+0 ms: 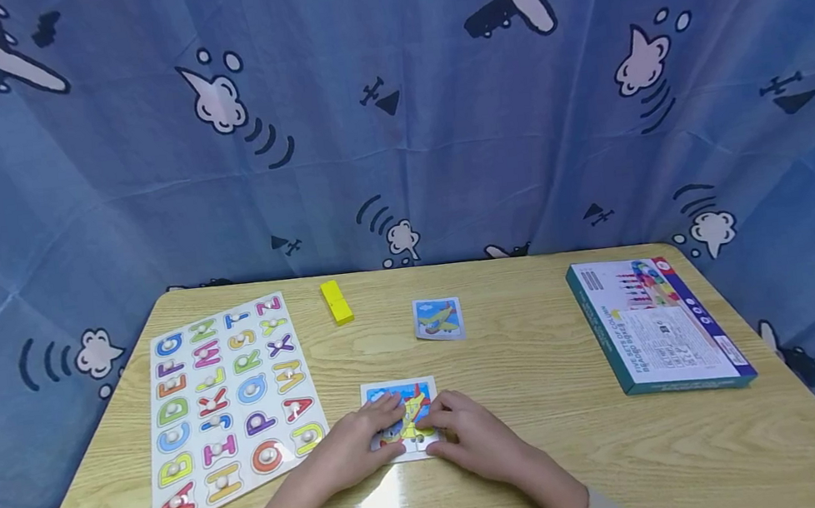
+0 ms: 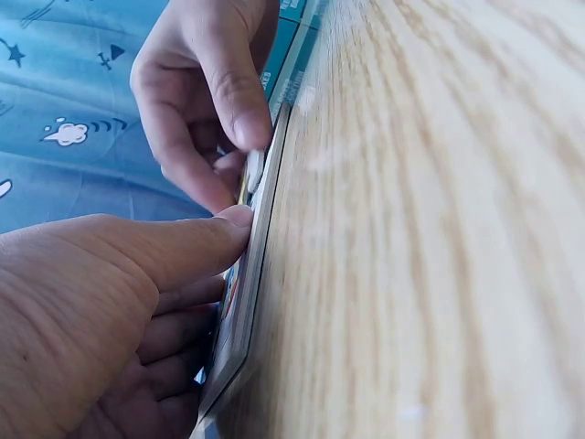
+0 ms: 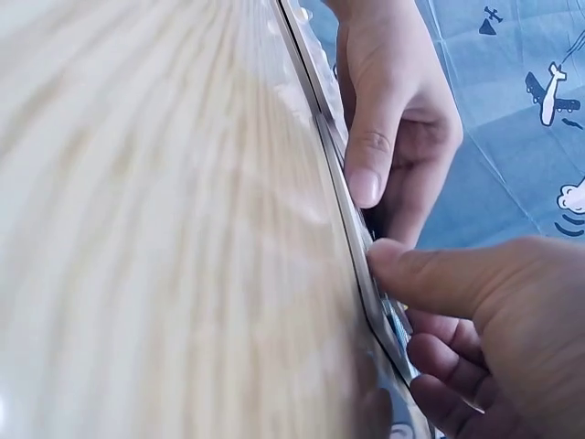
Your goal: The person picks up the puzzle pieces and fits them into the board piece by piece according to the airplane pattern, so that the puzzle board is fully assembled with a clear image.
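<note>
A small jigsaw puzzle [image 1: 397,385] with a yellow airplane picture and a pale border lies flat near the table's front edge. My left hand [image 1: 357,444] rests on its left part, fingers spread over the picture and thumb at the front border. On the right side, my right hand [image 1: 473,435] has thumb and curled fingers at the puzzle. In the left wrist view, a slightly raised puzzle piece [image 2: 255,168] shows between the right thumb and fingers. The hands cover much of the picture. Behind the puzzle lies a small airplane picture card [image 1: 438,319].
To the left is a white alphabet board [image 1: 232,408] with knobbed letters. A yellow block [image 1: 337,302] lies towards the back. A flat green-edged toy box [image 1: 661,326] sits at the right. A blue airplane-print curtain [image 1: 392,121] hangs behind the wooden table [image 1: 540,356].
</note>
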`<action>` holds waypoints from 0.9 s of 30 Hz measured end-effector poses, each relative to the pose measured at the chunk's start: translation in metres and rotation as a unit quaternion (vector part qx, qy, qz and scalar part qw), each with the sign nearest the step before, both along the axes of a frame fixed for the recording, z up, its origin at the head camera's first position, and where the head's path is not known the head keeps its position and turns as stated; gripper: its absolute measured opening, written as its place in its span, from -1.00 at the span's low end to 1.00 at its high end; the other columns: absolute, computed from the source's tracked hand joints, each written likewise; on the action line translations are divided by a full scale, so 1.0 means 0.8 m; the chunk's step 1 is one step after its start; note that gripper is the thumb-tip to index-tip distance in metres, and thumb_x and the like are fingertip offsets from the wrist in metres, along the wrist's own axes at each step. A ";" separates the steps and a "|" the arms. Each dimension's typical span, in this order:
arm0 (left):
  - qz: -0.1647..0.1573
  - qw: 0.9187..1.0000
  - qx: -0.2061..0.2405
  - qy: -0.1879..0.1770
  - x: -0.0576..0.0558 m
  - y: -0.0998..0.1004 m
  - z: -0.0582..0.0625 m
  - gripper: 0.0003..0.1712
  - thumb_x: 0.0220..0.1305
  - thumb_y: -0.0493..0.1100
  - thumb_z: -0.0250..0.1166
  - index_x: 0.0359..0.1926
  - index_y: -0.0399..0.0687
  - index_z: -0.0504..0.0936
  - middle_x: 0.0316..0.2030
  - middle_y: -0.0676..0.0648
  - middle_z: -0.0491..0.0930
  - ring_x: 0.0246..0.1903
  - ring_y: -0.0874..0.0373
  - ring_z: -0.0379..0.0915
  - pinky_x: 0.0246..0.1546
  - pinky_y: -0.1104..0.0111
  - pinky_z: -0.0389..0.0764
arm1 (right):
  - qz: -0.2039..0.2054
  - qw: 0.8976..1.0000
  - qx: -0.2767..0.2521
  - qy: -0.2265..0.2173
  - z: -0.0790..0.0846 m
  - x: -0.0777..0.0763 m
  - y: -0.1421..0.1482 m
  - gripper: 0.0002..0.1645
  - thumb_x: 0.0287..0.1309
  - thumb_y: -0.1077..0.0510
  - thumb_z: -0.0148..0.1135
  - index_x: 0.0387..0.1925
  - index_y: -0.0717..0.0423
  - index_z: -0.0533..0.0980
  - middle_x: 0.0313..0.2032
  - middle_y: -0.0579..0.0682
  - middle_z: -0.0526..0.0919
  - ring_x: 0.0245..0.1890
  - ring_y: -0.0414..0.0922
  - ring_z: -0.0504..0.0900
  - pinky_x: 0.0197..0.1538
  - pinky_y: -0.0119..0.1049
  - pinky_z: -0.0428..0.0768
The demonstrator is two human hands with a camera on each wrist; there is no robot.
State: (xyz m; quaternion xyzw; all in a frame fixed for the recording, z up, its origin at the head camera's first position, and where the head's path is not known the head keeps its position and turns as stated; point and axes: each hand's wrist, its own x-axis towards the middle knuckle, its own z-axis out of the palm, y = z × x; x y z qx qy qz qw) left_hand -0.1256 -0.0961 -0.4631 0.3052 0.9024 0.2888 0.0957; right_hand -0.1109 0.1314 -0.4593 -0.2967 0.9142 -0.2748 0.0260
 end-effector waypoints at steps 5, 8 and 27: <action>0.000 1.000 -0.002 0.002 -0.001 0.000 -0.002 -0.40 0.26 0.04 0.25 0.26 -0.11 0.45 0.34 -0.08 0.30 0.36 0.00 0.17 0.31 0.07 0.29 | 0.000 1.000 0.001 0.008 -0.002 -0.002 -0.003 -0.70 0.08 0.04 0.34 -0.14 0.04 0.67 -0.21 -0.19 0.49 -0.28 -0.33 0.35 -0.26 -0.50 0.46; 0.002 1.000 -0.001 0.000 -0.001 0.000 -0.003 -0.39 0.26 0.04 0.25 0.27 -0.11 0.45 0.34 -0.08 0.30 0.36 0.01 0.17 0.31 0.07 0.29 | 0.001 1.000 0.000 0.010 -0.003 -0.002 -0.003 -0.67 0.06 0.02 0.35 -0.13 0.06 0.68 -0.23 -0.19 0.48 -0.28 -0.32 0.35 -0.27 -0.50 0.45; -0.003 1.000 -0.018 0.006 0.000 0.001 -0.001 -0.39 0.28 0.07 0.22 0.27 -0.10 0.44 0.35 -0.08 0.28 0.37 0.02 0.16 0.32 0.09 0.29 | -0.013 0.999 -0.034 -0.022 -0.006 0.001 -0.003 -0.72 0.11 0.19 0.31 -0.09 0.10 0.67 -0.27 -0.20 0.48 -0.26 -0.30 0.33 -0.26 -0.50 0.43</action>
